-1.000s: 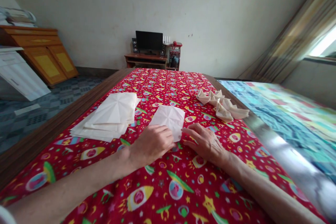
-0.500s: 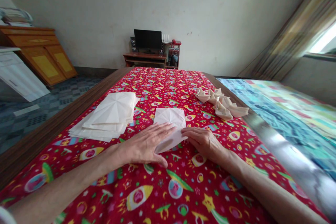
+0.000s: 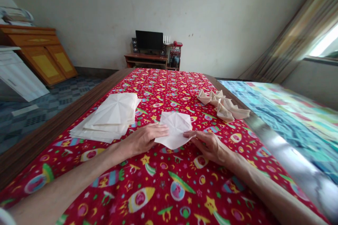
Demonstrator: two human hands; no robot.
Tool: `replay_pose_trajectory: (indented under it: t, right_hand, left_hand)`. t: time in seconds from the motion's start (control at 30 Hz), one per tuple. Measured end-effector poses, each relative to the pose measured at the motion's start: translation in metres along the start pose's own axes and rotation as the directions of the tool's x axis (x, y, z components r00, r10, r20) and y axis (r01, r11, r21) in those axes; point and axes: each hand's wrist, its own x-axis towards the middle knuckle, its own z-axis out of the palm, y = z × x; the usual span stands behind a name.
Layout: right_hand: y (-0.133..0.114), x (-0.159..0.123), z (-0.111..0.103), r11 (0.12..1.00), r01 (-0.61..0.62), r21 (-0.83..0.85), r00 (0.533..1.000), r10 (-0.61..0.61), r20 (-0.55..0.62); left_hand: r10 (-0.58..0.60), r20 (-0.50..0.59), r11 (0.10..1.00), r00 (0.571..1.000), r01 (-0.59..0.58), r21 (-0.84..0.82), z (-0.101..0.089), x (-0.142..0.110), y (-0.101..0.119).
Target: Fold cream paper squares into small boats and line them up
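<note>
A creased white sheet of paper [image 3: 175,126] lies on the red patterned tablecloth in front of me, with fold lines meeting near its middle. Its near edge curls up off the cloth. My left hand [image 3: 148,136] grips the sheet at its left side, fingers over the top and thumb out of sight. On the opposite side, my right hand [image 3: 206,142] pinches the right edge near the lower corner. Left of the sheet is a stack of creased papers [image 3: 113,110]. Several folded paper pieces [image 3: 224,105], pointed and boat-like, sit to the right.
The tablecloth [image 3: 142,193] covers a long dark-edged table [image 3: 16,160]. A bed with a blue patterned cover [image 3: 277,112] stands on the right. Against the far wall is a desk with a monitor [image 3: 149,40]. Wooden cabinets [image 3: 47,56] stand at the left.
My left hand has slid left off the sheet's middle to its left side, uncovering the creases. The sheet has shifted slightly right and its near part is spread out. The right hand still holds its edge.
</note>
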Motion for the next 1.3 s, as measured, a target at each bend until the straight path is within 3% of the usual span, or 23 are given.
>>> replay_pose_trajectory:
  t: [0.1, 0.2, 0.4, 0.5, 0.63, 0.8, 1.13, 1.23, 1.3]
  right_hand:
    - [-0.001, 0.000, -0.003, 0.998, -0.059, -0.018, 0.998, 0.059, -0.003]
    - [0.002, 0.000, -0.004, 0.992, -0.123, -0.040, 0.989, 0.119, -0.086]
    - [-0.001, 0.007, 0.002, 0.965, -0.262, 0.010, 0.944, 0.259, -0.207]
    - [-0.002, 0.015, 0.005, 0.934, -0.355, 0.048, 0.901, 0.356, -0.247]
    - [0.004, 0.030, 0.007, 0.865, -0.495, -0.076, 0.843, 0.458, -0.283]
    - [0.010, 0.045, 0.006, 0.776, -0.551, -0.306, 0.833, 0.491, -0.256]
    - [0.011, 0.054, 0.005, 0.742, -0.466, -0.482, 0.884, 0.417, -0.213]
    - [0.011, 0.054, 0.005, 0.740, -0.451, -0.500, 0.891, 0.403, -0.208]
    - [0.010, 0.053, 0.006, 0.734, -0.451, -0.507, 0.890, 0.408, -0.201]
  left_hand:
    - [-0.007, -0.087, 0.997, 0.996, 0.000, -0.078, 0.001, 0.003, 0.002]
    - [-0.116, -0.148, 0.988, 0.982, 0.099, -0.115, 0.001, 0.004, 0.008]
    - [-0.234, -0.188, 0.972, 0.954, 0.230, -0.048, -0.001, 0.001, 0.015]
    - [-0.358, -0.215, 0.933, 0.908, 0.357, -0.046, -0.001, 0.005, 0.015]
    - [-0.553, -0.221, 0.825, 0.804, 0.565, -0.007, -0.002, 0.018, 0.015]
    - [-0.613, -0.157, 0.743, 0.774, 0.632, 0.220, -0.004, 0.030, 0.016]
    - [-0.568, -0.156, 0.715, 0.808, 0.578, 0.393, -0.002, 0.026, 0.019]
    - [-0.449, -0.252, 0.752, 0.857, 0.515, 0.412, -0.001, 0.027, 0.027]
    - [-0.313, -0.250, 0.823, 0.916, 0.393, 0.410, 0.003, 0.029, 0.032]
